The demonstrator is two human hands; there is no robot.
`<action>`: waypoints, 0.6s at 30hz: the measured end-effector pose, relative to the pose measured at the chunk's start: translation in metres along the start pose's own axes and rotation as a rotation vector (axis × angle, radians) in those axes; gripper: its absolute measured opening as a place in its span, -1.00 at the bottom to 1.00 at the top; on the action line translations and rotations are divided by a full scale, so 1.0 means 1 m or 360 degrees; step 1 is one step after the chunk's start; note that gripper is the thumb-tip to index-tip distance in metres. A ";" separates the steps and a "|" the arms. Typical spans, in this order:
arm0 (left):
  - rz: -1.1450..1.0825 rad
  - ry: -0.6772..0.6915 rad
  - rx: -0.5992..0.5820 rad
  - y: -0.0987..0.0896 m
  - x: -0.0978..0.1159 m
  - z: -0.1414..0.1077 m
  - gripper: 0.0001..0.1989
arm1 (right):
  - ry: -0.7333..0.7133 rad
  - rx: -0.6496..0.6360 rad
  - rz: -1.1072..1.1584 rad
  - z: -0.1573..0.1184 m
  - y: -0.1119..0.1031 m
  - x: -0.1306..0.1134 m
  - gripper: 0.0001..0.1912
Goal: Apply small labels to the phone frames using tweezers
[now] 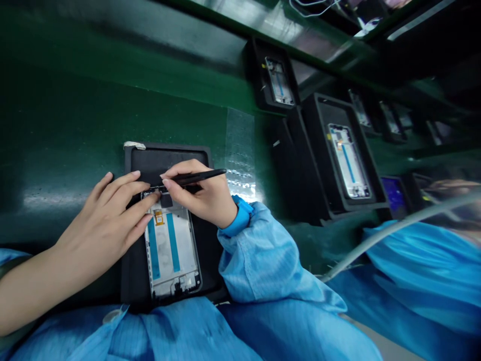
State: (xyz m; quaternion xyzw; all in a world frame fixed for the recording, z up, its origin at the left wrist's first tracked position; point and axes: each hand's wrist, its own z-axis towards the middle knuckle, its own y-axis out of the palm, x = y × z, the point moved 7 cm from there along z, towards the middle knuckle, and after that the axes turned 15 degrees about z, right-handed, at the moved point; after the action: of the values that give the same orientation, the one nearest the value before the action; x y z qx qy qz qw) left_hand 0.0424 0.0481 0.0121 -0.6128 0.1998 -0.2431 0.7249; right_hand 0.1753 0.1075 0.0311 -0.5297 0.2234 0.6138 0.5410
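Observation:
A silver phone frame (pixel 164 255) with two blue strips and an orange flex piece (pixel 159 218) lies in a black foam tray (pixel 133 288). My left hand (pixel 112 210) rests palm down over the frame's upper left, its fingers spread and a fingertip touching the top part. Between the thumb and fingers of my right hand (pixel 201 193) is a thin black tool (pixel 210 174), its tip side at the top of the frame close to my left fingertip. The exact contact point is hidden by the fingers.
Stacked black trays (pixel 311 165) stand to the right, the top one bearing another phone frame (pixel 347 160). Further trays with frames extend along the bench (pixel 75 120). A co-worker's blue sleeve (pixel 432 271) and a grey cable (pixel 394 228) are at the right.

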 end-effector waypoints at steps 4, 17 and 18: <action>-0.0016 -0.0013 -0.0001 0.000 -0.001 0.001 -0.65 | -0.0031 -0.0053 -0.0024 0.002 0.002 -0.003 -0.94; -0.0087 -0.0019 -0.0081 0.003 -0.002 -0.002 -0.56 | 0.0118 0.0080 0.0104 -0.003 -0.004 0.002 -0.88; -0.0090 -0.0023 -0.0091 0.003 -0.002 -0.002 -0.56 | 0.0151 0.0103 0.0166 -0.004 -0.005 0.006 -0.87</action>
State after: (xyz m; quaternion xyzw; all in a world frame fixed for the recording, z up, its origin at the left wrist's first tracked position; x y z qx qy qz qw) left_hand 0.0398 0.0478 0.0087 -0.6404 0.1841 -0.2532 0.7014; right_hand 0.1821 0.1084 0.0264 -0.5280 0.2958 0.6080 0.5139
